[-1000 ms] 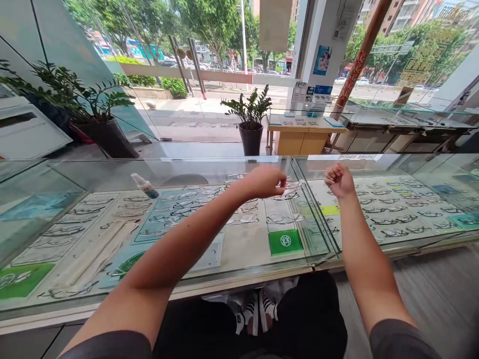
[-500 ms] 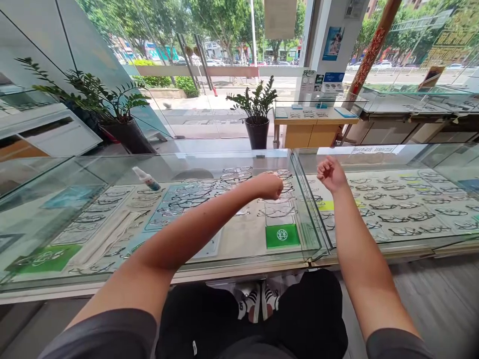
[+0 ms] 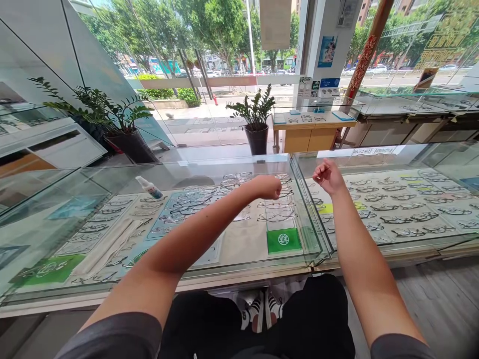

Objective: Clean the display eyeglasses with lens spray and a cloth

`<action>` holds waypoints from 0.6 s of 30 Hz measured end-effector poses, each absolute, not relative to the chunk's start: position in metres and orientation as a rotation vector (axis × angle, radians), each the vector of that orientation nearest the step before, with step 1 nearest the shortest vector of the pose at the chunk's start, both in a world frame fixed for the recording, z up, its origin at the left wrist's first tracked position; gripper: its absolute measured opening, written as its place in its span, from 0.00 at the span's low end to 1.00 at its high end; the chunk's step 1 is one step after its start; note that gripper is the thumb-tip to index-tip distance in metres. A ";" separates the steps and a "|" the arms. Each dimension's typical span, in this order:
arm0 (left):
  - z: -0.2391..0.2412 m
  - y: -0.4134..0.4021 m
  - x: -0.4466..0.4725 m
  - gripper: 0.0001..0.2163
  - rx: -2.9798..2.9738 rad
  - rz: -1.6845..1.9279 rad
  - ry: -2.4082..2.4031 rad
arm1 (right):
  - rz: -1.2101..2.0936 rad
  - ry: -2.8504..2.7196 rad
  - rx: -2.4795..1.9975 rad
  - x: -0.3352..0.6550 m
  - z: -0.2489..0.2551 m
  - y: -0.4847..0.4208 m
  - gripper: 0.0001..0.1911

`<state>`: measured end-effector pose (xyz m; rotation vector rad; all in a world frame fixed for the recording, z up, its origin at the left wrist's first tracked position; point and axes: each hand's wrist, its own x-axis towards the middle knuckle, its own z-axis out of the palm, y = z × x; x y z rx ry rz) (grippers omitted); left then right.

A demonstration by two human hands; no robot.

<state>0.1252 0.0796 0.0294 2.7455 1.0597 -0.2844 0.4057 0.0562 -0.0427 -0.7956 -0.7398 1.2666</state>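
Observation:
I sit at a glass display counter (image 3: 239, 259) with rows of eyeglass frames (image 3: 396, 207) laid out under its top. My left hand (image 3: 268, 187) is a closed fist held just above the glass, over the frames at the middle of the left case. My right hand (image 3: 328, 177) hovers a short way to its right, above the seam between the two cases. Its fingers are loosely curled, and nothing shows in it. Whether the left fist holds anything is hidden.
A small spray bottle (image 3: 148, 187) lies on the glass at the left. A green card (image 3: 283, 240) sits inside the case. Beyond the counter are a potted plant (image 3: 256, 124), a bigger plant (image 3: 123, 132) at the left, a wooden display table (image 3: 309, 134) and shop windows.
Both hands have dropped slightly and drawn a little closer together. My right fist has loosened. The view has shifted a bit to the left.

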 end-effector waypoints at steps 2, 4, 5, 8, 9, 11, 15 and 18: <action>0.029 0.086 0.127 0.07 2.724 -0.224 1.102 | 1.265 -0.740 -0.798 0.406 -0.043 0.056 0.26; 0.026 0.092 0.130 0.05 2.700 -0.189 1.128 | 1.269 -0.742 -0.802 0.407 -0.044 0.057 0.25; 0.023 0.094 0.132 0.04 2.690 -0.180 1.133 | 1.271 -0.743 -0.802 0.407 -0.045 0.057 0.25; 0.015 0.099 0.137 0.02 2.671 -0.162 1.132 | 1.279 -0.735 -0.806 0.409 -0.047 0.059 0.25; 0.014 0.100 0.139 0.02 2.668 -0.154 1.126 | 1.279 -0.730 -0.810 0.410 -0.048 0.059 0.25; 0.015 0.100 0.139 0.01 2.662 -0.128 1.105 | 1.272 -0.730 -0.817 0.410 -0.049 0.059 0.25; 0.033 0.099 0.120 0.02 2.620 0.018 0.995 | 1.248 -0.749 -0.831 0.410 -0.052 0.059 0.26; 0.047 0.095 0.082 0.08 2.555 0.230 0.916 | 1.223 -0.780 -0.842 0.411 -0.052 0.058 0.27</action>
